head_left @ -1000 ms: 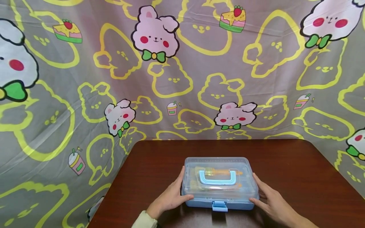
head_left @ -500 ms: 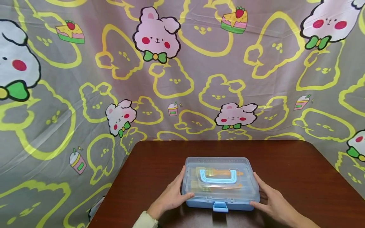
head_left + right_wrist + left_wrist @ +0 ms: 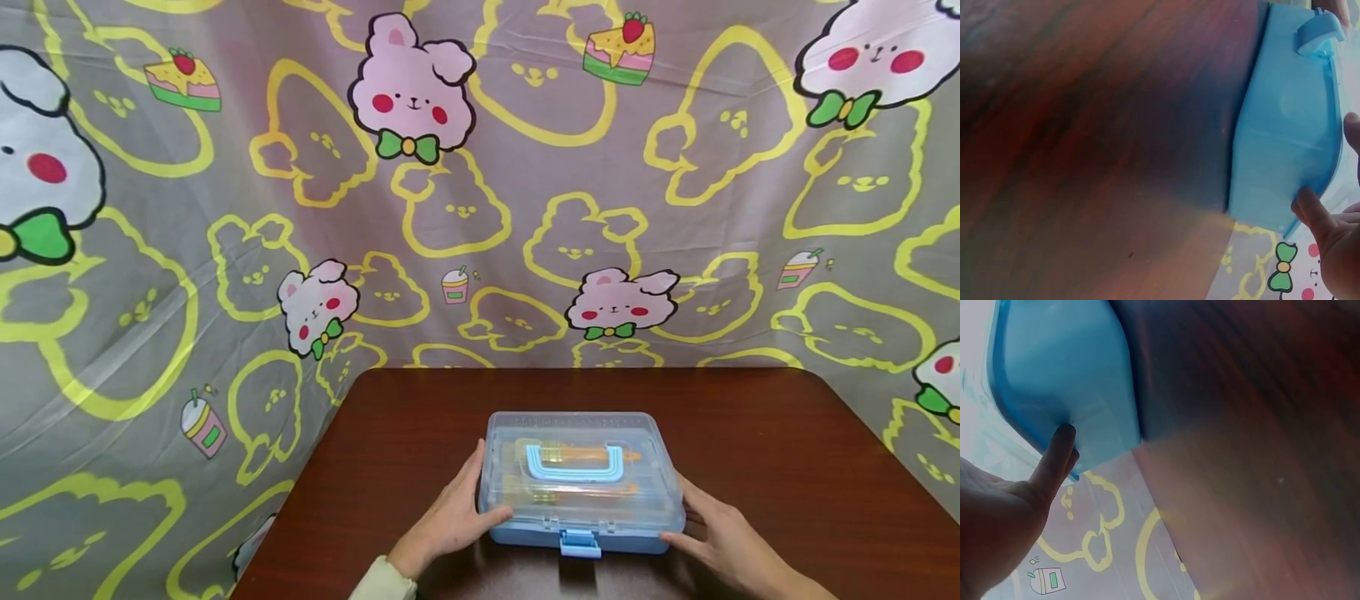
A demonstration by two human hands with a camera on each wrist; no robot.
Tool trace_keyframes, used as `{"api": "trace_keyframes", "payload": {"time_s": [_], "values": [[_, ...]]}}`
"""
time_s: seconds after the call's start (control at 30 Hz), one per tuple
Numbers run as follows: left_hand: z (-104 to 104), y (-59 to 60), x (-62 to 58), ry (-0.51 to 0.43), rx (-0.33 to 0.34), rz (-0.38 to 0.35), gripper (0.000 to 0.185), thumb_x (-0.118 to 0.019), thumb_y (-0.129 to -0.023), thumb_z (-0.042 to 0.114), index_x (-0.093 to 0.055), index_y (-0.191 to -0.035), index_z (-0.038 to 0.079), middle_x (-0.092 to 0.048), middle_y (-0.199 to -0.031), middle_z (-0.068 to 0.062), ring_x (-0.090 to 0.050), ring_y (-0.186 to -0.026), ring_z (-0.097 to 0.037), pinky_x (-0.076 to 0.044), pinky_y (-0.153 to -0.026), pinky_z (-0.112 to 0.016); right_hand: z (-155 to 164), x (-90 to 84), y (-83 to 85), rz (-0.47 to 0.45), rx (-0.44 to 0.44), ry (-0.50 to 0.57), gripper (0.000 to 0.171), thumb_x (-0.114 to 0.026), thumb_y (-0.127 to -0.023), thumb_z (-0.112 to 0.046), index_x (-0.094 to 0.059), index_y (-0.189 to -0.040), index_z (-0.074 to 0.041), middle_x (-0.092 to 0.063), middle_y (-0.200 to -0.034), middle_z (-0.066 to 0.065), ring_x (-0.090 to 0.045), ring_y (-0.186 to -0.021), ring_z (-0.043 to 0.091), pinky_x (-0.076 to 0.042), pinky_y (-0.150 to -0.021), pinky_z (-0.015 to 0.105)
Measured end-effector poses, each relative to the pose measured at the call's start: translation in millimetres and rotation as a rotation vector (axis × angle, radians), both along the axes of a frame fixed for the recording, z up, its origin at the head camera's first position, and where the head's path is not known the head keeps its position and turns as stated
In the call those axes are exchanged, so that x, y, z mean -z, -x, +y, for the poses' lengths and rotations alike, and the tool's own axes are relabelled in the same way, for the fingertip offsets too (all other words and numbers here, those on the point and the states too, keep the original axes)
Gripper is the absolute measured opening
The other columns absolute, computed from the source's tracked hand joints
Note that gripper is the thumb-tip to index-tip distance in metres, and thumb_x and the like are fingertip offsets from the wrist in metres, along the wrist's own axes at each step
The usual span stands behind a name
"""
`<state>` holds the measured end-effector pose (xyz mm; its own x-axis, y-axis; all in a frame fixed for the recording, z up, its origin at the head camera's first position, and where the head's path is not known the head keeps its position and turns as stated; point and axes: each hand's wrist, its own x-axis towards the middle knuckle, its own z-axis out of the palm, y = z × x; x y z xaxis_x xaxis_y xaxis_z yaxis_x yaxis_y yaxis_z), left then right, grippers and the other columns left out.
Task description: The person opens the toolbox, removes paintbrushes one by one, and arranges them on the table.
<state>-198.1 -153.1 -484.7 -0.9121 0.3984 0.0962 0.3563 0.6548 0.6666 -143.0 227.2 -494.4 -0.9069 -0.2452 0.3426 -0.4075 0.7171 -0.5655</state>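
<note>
Blue box (image 3: 582,506), long axis crosswise, latch (image 3: 580,545) nearest the person; left grip (image 3: 453,511), right grip (image 3: 722,532) wide-spread against its ends

blue box (image 3: 1285,125), clear lid (image 3: 582,500) down, latch (image 3: 580,544) jutting out

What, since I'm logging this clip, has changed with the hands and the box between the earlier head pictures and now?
Little: the fingers of the right hand sit slightly nearer the person along the side of the box, its thumb a touch lower. Nothing was taken hold of or let go. The left hand looks unchanged; the lid stays down.
</note>
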Motion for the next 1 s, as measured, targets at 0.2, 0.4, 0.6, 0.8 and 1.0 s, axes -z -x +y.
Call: {"api": "trace_keyframes", "payload": {"time_s": [0.2, 0.4, 0.6, 0.8, 1.0], "values": [[0.0, 2.8, 1.5, -0.024, 0.013, -0.013, 0.116, -0.069, -0.073, 0.065, -0.006, -0.152, 0.008, -0.012, -0.156, -0.01, -0.022, -0.138, -0.025, -0.03, -0.104, -0.048, -1.2, -0.7, -2.8, 0.026, 0.055, -0.015, 0.082, -0.076, -0.077, -0.038, -0.041, -0.139, 0.004, -0.056, -0.126, 0.021, -0.064, -0.088, 0.013, -0.053, -0.065, 0.026], [-1.9, 6.6, 3.3, -0.048, 0.047, -0.025, 0.117, -0.072, -0.073, 0.06, -0.007, -0.151, 0.003, -0.013, -0.155, -0.016, -0.024, -0.137, -0.026, -0.031, -0.104, -0.048, -1.1, 1.3, -3.4, 0.232, 0.105, -0.054, 0.068, -0.083, -0.072, -0.026, -0.053, -0.127, 0.0, -0.064, -0.106, 0.006, -0.058, -0.075, 0.0, -0.049, -0.06, 0.021], [-1.4, 8.2, 4.2, -0.075, 0.046, -0.038, 0.121, -0.076, -0.07, 0.057, -0.006, -0.151, 0.003, -0.013, -0.155, -0.018, -0.024, -0.137, -0.026, -0.029, -0.105, -0.048, 0.8, -0.8, 1.9, 0.407, 0.135, -0.11, 0.056, -0.086, -0.067, -0.026, -0.062, -0.112, -0.005, -0.063, -0.114, 0.009, -0.059, -0.097, 0.023, -0.033, -0.084, 0.006], [-1.5, 7.3, 5.6, -0.07, 0.035, -0.053, 0.12, -0.076, -0.071, 0.055, -0.006, -0.15, -0.001, -0.015, -0.153, -0.022, -0.026, -0.136, -0.029, -0.029, -0.104, -0.049, -0.2, -9.8, 7.4, 0.383, 0.143, -0.103, 0.05, -0.083, -0.072, -0.025, -0.06, -0.111, -0.005, -0.061, -0.116, 0.012, -0.059, -0.101, 0.029, -0.028, -0.087, 0.004], [-0.6, 11.0, 7.0, -0.107, 0.11, -0.026, 0.112, -0.08, -0.068, 0.053, -0.01, -0.152, 0.026, -0.036, -0.145, -0.001, -0.044, -0.12, -0.015, -0.038, -0.099, -0.04, -2.2, -20.4, 14.2, 0.336, 0.159, -0.078, 0.044, -0.079, -0.077, -0.024, -0.058, -0.11, -0.003, -0.061, -0.116, 0.014, -0.059, -0.103, 0.031, -0.043, -0.083, 0.037]]}}
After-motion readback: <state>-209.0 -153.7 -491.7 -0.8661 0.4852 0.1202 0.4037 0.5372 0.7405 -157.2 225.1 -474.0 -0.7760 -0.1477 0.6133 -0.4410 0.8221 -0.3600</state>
